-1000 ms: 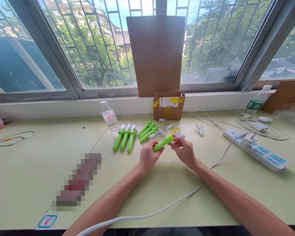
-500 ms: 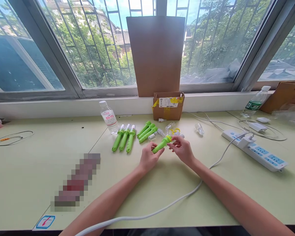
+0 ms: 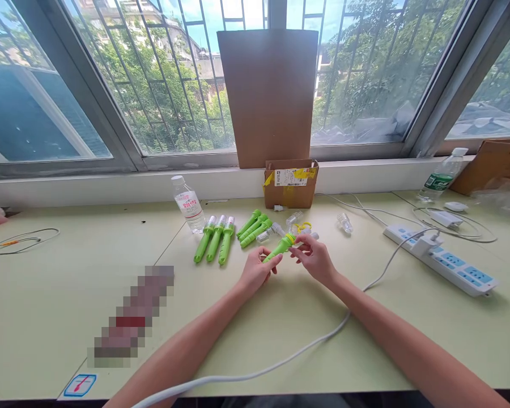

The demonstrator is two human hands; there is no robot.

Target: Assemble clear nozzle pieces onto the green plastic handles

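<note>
My left hand (image 3: pixel 255 273) is closed around the lower end of a green plastic tube (image 3: pixel 279 249) held just above the pale green table (image 3: pixel 46 294). My right hand (image 3: pixel 315 258) pinches at the tube's upper end, where a yellow ring sits; whether the fingers hold a separate small part is too small to tell. Three finished green tubes with clear caps (image 3: pixel 216 245) lie side by side to the left. A pile of bare green tubes (image 3: pixel 254 226) and several clear caps (image 3: pixel 294 217) lie just beyond my hands.
A water bottle (image 3: pixel 188 204) stands behind the finished tubes. A small cardboard box (image 3: pixel 290 183) sits at the windowsill under a tall cardboard sheet (image 3: pixel 272 96). A power strip (image 3: pixel 446 258) and white cable (image 3: pixel 365 283) run on the right. Another bottle (image 3: pixel 442 173) stands far right.
The green tube has tilted a little more upright and moved slightly away from me. Both hands stay on it in nearly the same place.
</note>
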